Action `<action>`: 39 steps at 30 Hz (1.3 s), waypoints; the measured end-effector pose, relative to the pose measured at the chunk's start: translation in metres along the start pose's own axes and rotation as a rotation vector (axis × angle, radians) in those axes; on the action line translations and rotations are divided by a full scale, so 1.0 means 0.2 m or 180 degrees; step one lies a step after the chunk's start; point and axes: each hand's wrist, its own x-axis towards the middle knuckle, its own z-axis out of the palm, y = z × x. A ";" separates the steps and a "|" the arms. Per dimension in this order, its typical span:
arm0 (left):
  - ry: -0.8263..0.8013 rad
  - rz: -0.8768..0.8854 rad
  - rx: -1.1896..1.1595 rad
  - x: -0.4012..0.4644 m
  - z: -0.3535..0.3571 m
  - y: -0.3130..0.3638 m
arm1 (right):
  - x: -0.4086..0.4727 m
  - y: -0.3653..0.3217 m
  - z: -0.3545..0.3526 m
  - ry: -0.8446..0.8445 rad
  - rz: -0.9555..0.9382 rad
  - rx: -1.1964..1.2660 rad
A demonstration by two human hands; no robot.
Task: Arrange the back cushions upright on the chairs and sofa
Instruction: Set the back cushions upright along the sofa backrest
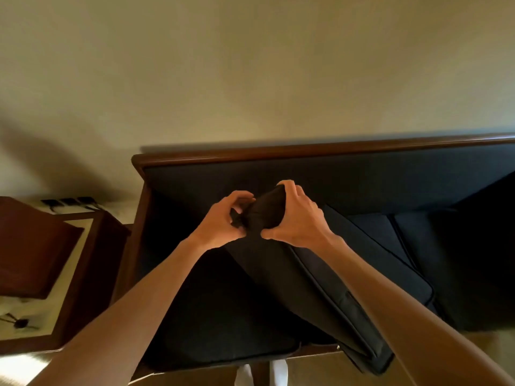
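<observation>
A dark back cushion (320, 288) is lifted at a slant over the sofa (306, 150), its lower corner hanging past the front edge. My left hand (223, 218) pinches the bunched fabric at the cushion's top corner. Beside it, my right hand (295, 215) grips the same corner, fingers curled over the top. The sofa has a brown wooden frame and a dark padded back. A dark seat cushion (217, 324) lies under the raised one. Another dark cushion (418, 246) lies on the seat to the right.
A brown wooden side table (69, 274) with a pale top stands left of the sofa. A small dark object (21, 323) lies on it. Wall sockets (67, 201) sit low on the beige wall. White shoes (262, 373) show at the bottom.
</observation>
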 end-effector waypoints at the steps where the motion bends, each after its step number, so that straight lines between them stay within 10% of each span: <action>1: -0.0222 -0.0142 0.0084 0.03 0.03 -0.02 | -0.03 0.03 -0.03 -0.0009 -0.0026 0.0034; 7: -0.0963 -0.0043 0.0780 0.19 0.20 -0.01 | -0.15 0.24 -0.13 0.0127 0.0042 0.0312; 23: -0.0183 0.0531 0.1305 0.38 0.24 0.51 | -0.07 0.63 -0.68 0.0001 0.0003 0.0740; 30: -0.0288 0.0446 0.1431 0.40 0.74 0.41 | -0.15 1.07 -0.51 -0.0765 0.0529 -0.0192; 35: -0.0325 0.0415 0.1458 0.41 0.73 0.36 | -0.04 0.94 -0.43 -0.1298 0.0869 -0.2315; 39: -0.0526 0.0403 0.1438 0.38 0.67 0.28 | 0.05 0.74 -0.21 -0.1201 0.0205 -0.2616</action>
